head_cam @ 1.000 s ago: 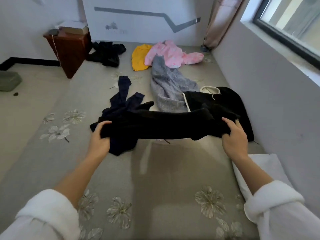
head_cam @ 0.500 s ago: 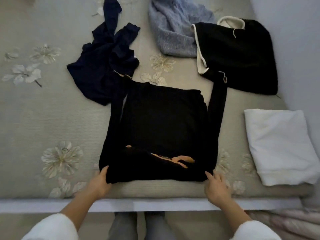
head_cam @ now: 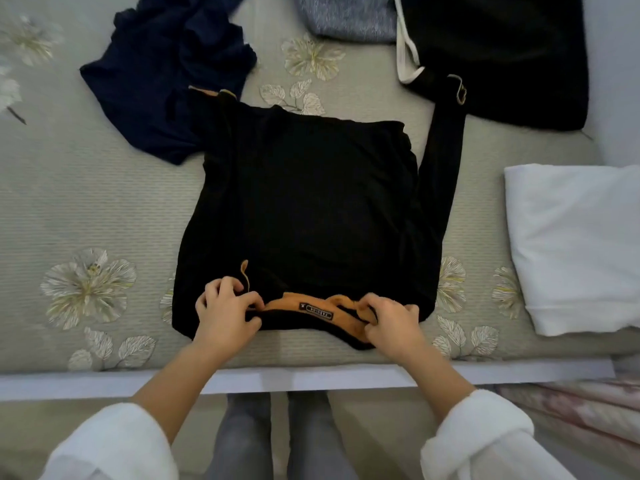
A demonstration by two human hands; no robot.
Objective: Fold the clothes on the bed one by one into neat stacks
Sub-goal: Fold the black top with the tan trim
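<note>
Our left hand (head_cam: pixel 227 308) has its fingers curled and pinches the neck edge of the black sweater (head_cam: pixel 311 202). Our right hand (head_cam: pixel 391 323), a little to the side of it, also curls its fingers and grips the same edge, where the orange collar (head_cam: pixel 349 303) is turned outward. Between the two hands we see a small dark label (head_cam: pixel 316 310) sewn on the orange band; its letters are too small to read.

The sweater lies flat on the bed (head_cam: pixel 86 188), with the neck toward us and the body spread away from the hands. The cloth is plain black and mostly smooth, with some soft wrinkles at the far corner on the right hand's side. From that side one long sleeve (head_cam: pixel 443 174) stretches straight away from us, and its cuff with a pale orange rim reaches the black jacket (head_cam: pixel 502 57). The jacket has a white trim.

Far beyond the left hand a crumpled navy garment (head_cam: pixel 166 74) touches the sweater's far corner. Straight ahead, well beyond both hands, lies a grey knit (head_cam: pixel 349 15), only partly in view. To the outside of the right hand, apart from the sweater, a folded white cloth (head_cam: pixel 581 244) rests on the bed.
</note>
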